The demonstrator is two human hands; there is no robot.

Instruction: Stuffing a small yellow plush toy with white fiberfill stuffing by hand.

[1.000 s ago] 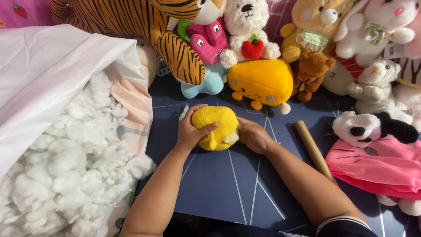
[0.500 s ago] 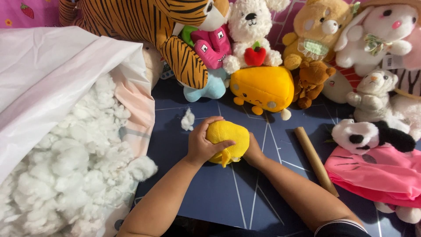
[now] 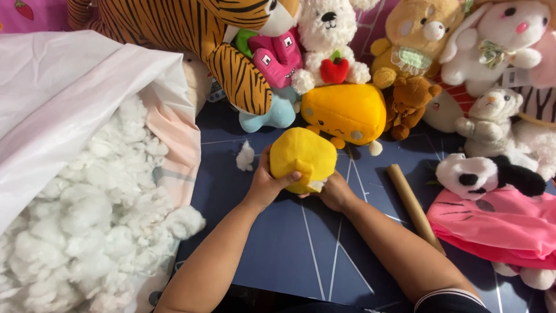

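Along the left side sits a big white plastic bag (image 3: pixel 75 93), its mouth gaping and its near end cut off by the picture's edge, heaped with loose white stuffing (image 3: pixel 87 226). Just right of it, a small tuft of stuffing (image 3: pixel 245 156) lies alone on the dark blue mat (image 3: pixel 289 249). Next comes the left hand (image 3: pixel 271 182), curled around the near left side of a yellow plush shell (image 3: pixel 303 158), fingers pressed into the fabric and thumb on top. That shell is held just above the mat at the middle, with a little white filling showing at its near right corner. The right hand (image 3: pixel 333 194) is mostly hidden under and behind the shell; it touches the underside, but I can't tell whether its fingers are closed. Farther off, a striped tiger toy (image 3: pixel 191 35), a pink block-shaped toy (image 3: pixel 278 55), a white bear with a red strawberry (image 3: pixel 330 40) and a yellow cheese-shaped plush (image 3: pixel 347 110) crowd the far edge, several cut off at the top. Right of the hands lies a cardboard tube (image 3: pixel 414 206), and beyond it a panda toy (image 3: pixel 486 174) resting on a pink bag (image 3: pixel 498 226). A small white tag (image 3: pixel 512 75) hangs at the far right, too small to make out.
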